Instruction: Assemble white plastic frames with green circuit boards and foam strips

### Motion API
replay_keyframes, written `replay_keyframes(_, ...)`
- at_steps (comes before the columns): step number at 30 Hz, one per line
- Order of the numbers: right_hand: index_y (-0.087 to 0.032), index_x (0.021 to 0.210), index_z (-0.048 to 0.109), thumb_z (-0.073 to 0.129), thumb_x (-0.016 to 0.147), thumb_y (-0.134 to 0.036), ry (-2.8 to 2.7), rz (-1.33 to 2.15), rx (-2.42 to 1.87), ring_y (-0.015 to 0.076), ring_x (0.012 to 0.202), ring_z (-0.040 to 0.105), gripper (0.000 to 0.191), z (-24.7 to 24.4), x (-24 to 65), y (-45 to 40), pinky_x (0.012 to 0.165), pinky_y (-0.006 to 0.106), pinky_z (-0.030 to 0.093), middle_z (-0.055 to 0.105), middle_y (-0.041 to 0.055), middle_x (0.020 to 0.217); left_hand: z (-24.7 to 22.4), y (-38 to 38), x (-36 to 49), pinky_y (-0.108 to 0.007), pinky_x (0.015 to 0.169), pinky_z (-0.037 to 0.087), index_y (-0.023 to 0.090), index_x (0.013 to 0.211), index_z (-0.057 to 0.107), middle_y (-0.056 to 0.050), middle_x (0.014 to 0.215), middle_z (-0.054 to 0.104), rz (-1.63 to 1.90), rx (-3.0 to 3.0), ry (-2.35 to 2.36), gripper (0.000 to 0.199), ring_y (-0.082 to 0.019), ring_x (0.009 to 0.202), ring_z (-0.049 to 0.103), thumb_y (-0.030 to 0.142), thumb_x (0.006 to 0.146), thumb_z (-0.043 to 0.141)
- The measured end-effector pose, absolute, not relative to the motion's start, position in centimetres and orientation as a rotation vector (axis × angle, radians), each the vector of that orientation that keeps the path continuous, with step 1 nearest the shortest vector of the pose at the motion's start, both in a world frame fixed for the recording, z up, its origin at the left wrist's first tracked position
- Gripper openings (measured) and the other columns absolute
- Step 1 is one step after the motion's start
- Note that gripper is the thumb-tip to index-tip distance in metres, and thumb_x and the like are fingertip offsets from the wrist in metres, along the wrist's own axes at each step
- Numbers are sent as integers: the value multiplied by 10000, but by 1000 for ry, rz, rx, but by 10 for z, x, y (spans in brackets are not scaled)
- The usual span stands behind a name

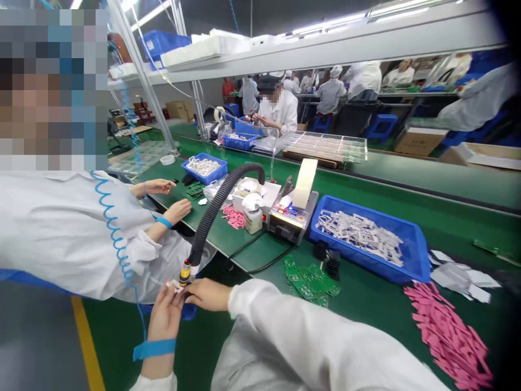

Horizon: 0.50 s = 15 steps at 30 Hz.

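Small white piece (175, 286) pinched in left hand (165, 316), right hand (207, 294) curled against it, grip unclear. Held up at black corrugated hose (214, 217) nozzle (185, 272), off green surface (366, 309), seemingly for nozzle reach.

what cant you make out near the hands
Small white piece at the left hand: head view, the fingers cover most of it.
Black hose's yellow-banded nozzle: head view, the fingers hide its tip.
White pieces in the blue plastic tray: head view, too small to tell shape.
Green circuit boards: head view, parts too small to read.
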State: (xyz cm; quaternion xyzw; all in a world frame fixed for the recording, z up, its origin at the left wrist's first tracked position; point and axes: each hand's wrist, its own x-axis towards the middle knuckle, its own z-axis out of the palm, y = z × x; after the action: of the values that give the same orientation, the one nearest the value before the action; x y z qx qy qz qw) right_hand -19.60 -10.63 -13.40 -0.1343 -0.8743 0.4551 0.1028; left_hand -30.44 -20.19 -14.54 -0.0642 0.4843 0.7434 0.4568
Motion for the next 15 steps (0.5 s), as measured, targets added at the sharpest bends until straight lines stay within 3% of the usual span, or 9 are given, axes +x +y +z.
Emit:
replay_keyframes(3, -134, 936, 628, 580, 862, -197, -2431, 1441, -548, 162, 926, 610, 109, -152, -223, -130, 854, 352, 482, 654, 45, 977, -150, -203, -306, -148, 698, 507, 252, 945, 620, 64, 684, 691, 1950, -158, 1256, 304, -64, 670, 654, 6, 810, 505)
replay_keyframes(7, -132, 1056, 581, 500, 921, -307, -2198, 1574, -892, 170, 913, 611, 235, -162, -220, -139, 798, 369, 515, 618, 56, 1039, -157, -193, -303, -192, 719, 512, 227, 951, 609, 39, 673, 676, 1915, -164, 1262, 278, -85, 684, 653, 13, 829, 479)
replay_keyframes(11, -123, 1021, 590, 488, 924, -263, -2073, 1798, -1004, 101, 642, 586, 199, -147, -194, -133, 611, 268, 516, 605, 6, 787, -159, -183, -291, -229, 675, 515, 166, 974, 616, -23, 761, 695, 1769, -139, 1209, 255, -125, 702, 657, 11, 803, 506)
replay_keyframes(15, -195, 1164, 574, 464, 895, -158, -1999, 2028, -853, 63, 452, 485, 293, -100, -135, -128, 463, 192, 436, 495, -64, 580, -155, -182, -258, -252, 679, 522, 160, 997, 612, -39, 818, 685, 1600, -146, 1110, 222, -147, 741, 655, 72, 804, 547)
